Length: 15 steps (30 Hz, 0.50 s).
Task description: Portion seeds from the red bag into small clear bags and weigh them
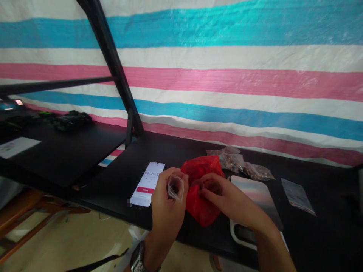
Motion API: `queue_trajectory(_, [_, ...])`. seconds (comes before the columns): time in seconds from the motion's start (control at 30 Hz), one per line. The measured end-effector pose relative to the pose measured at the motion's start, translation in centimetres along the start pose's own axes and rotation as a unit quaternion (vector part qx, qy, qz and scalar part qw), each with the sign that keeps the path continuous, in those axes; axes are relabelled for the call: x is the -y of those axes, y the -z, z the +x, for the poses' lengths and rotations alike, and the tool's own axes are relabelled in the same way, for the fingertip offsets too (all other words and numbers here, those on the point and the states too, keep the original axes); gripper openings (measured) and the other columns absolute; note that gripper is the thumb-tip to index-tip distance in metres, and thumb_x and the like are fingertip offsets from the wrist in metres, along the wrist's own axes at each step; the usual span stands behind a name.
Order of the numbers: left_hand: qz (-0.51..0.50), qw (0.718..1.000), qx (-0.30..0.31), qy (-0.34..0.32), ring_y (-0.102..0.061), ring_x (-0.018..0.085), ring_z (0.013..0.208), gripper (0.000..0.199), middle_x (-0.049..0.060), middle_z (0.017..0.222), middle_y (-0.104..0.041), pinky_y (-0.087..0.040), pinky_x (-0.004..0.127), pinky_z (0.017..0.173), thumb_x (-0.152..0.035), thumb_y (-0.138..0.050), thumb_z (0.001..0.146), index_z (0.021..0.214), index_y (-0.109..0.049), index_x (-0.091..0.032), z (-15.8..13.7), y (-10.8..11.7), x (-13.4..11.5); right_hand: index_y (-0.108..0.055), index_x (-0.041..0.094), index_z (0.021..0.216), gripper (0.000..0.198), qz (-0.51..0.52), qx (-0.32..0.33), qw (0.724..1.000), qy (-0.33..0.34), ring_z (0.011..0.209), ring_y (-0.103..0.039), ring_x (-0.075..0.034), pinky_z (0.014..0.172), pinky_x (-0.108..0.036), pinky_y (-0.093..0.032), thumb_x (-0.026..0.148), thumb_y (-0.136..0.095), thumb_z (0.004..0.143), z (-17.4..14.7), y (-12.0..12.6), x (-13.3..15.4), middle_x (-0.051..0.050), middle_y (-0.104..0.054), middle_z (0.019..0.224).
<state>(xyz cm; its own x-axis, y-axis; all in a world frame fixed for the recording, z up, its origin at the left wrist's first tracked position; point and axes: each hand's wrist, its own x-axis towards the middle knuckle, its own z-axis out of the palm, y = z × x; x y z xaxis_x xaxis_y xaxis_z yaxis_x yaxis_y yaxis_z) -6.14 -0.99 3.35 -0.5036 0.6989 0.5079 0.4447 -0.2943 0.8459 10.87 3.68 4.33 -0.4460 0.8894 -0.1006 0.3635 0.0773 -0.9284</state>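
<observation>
My left hand (169, 206) is curled around a small clear plastic bag (176, 188), whose open mouth faces up. Its fingertips come close to a crumpled red plastic bag (203, 210) on the table. My right hand (224, 192) is closed, with thumb and fingers pinched together on the red bag at its gathered middle. What lies inside the red bag is hidden. Just left of my left hand a phone (147, 183) lies face up with a running timer on its screen. Under my right forearm sits a white scale with a shiny metal top (259, 194).
Behind the red bag lie several clear bags of small metallic pieces (234, 160). A flat zip bag (298, 196) lies to the right on the black table (167, 147). A black metal post (113, 64) rises at the back left, before a striped tarp (227, 83).
</observation>
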Motion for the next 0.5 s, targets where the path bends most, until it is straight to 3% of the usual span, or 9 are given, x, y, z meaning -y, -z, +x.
queue_trajectory(0.07, [0.004,1.000,0.014,0.020,-0.068,0.016,0.073,0.006,0.000,0.085,-0.071,-0.056,0.027,0.066,-0.025,-0.069,0.091,0.097,-0.067,-0.023,-0.4,0.1,-0.7,-0.070,0.022,0.108,0.019,-0.045,0.035,0.998,-0.009,0.088,-0.070,-0.018,0.077,-0.028,-0.055,0.019,-0.063,0.091,-0.8,0.4,0.4,-0.002,-0.077,0.100])
queue_trajectory(0.17, [-0.009,1.000,-0.010,0.017,-0.072,0.018,0.079,0.011,0.001,0.092,-0.075,-0.059,0.029,0.069,-0.026,-0.070,0.091,0.102,-0.070,-0.025,-1.5,0.7,-2.1,-0.072,0.023,0.105,0.024,-0.119,0.069,0.990,-0.026,0.083,-0.069,-0.017,0.072,-0.027,-0.051,0.012,-0.063,0.086,-1.6,0.7,0.6,-0.001,-0.077,0.096])
queue_trajectory(0.23, [-0.034,0.999,-0.028,-0.011,-0.073,0.019,0.082,0.018,0.001,0.093,-0.075,-0.061,0.032,0.072,-0.027,-0.073,0.090,0.108,-0.069,-0.027,-2.4,1.0,-2.9,-0.073,0.024,0.103,0.025,-0.142,0.076,0.986,-0.029,0.080,-0.069,-0.017,0.068,-0.026,-0.050,0.009,-0.065,0.084,-1.8,0.8,0.5,0.000,-0.077,0.093])
queue_trajectory(0.3, [-0.065,0.998,-0.018,0.002,-0.074,0.020,0.082,0.023,0.000,0.090,-0.075,-0.061,0.034,0.074,-0.026,-0.071,0.092,0.114,-0.066,-0.028,-3.1,0.7,-3.2,-0.074,0.024,0.102,0.025,-0.139,0.074,0.987,-0.018,0.079,-0.069,-0.018,0.066,-0.025,-0.049,0.010,-0.066,0.083,-1.8,0.7,0.4,0.000,-0.078,0.093])
queue_trajectory(0.5, [-0.091,0.970,0.137,0.181,-0.072,0.018,0.075,0.024,0.000,0.086,-0.073,-0.057,0.030,0.069,-0.032,-0.069,0.093,0.114,-0.060,-0.024,-3.1,-2.0,-0.5,-0.073,0.021,0.103,0.022,-0.140,0.054,0.988,-0.020,0.084,-0.071,-0.020,0.071,-0.028,-0.051,0.012,-0.065,0.084,-1.1,0.8,0.1,-0.004,-0.080,0.097])
